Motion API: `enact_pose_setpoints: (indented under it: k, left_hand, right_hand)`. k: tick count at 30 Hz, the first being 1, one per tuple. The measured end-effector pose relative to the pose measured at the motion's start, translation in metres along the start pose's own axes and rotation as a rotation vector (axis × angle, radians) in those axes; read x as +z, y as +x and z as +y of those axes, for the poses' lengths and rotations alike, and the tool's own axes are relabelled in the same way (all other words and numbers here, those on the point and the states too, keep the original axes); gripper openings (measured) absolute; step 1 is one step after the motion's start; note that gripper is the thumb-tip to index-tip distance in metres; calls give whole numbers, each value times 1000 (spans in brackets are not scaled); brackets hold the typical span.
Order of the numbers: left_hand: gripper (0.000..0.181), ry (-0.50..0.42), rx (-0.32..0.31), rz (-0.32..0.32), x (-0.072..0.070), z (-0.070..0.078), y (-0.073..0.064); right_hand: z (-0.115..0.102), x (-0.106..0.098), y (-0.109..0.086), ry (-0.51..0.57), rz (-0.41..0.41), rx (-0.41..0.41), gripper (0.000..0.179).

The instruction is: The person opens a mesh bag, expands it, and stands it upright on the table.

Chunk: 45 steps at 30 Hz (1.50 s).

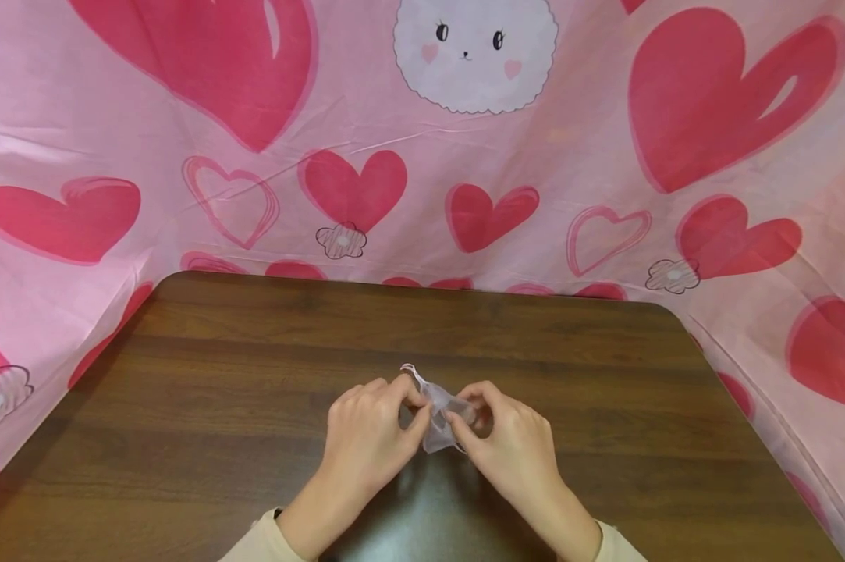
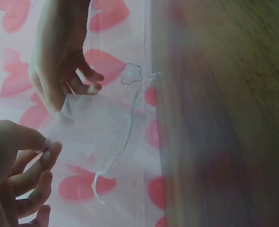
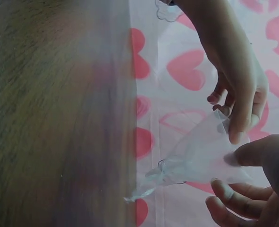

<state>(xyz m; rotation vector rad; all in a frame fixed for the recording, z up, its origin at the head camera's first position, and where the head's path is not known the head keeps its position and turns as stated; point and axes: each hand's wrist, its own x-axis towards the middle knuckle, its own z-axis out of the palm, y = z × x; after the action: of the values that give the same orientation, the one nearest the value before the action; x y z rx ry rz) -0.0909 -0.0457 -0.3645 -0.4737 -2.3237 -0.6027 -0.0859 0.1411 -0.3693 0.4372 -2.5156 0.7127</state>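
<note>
A small sheer white drawstring pouch [image 1: 439,425] is held between both hands, above the table. My left hand [image 1: 369,425] pinches one side of it between thumb and forefinger; the left wrist view shows that hand [image 2: 23,175] at the lower left with the other fingers loosely curled. On the opposite side my right hand [image 1: 513,437] pinches the thin fabric, its thumb and fingers seen close up at the lower right of the right wrist view. A thin white cord [image 2: 130,125] trails from the pouch. Whether anything lies inside cannot be told.
A dark brown wooden table [image 1: 253,375] with rounded far corners spreads under the hands. Pink cloth [image 1: 422,133] printed with red hearts hangs behind it and along both sides.
</note>
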Motion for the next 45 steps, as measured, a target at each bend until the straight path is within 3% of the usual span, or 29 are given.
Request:
enact_pose_setpoints:
  k: [7,18,25,30,34,39,45]
  left_hand:
    - [20,25,-54,32,0,-7,2]
    - [16,61,-106,-53,2,-12,4]
    - [2,43,-116,-45,3,-14,5]
    - [4,-11,-187,-50,-2,-19,8]
    - [10,-113,-282,-69,-8,-22,12]
    - [11,-250,-374,-47,-12,-25,15]
    - [13,-396,-465,-40,-16,-26,17]
  right_hand:
    - [3,-1,2,30,-9,-4,26]
    - [3,-4,3,33,-17,-35,34]
    - [5,-4,6,82,28,-93,18]
    - [8,-8,9,119,64,-71,14]
    - [10,-10,10,148,9,-1,14]
    - [11,-9,11,197,-130,112,15]
    - [13,-8,12,383,-318,243,26]
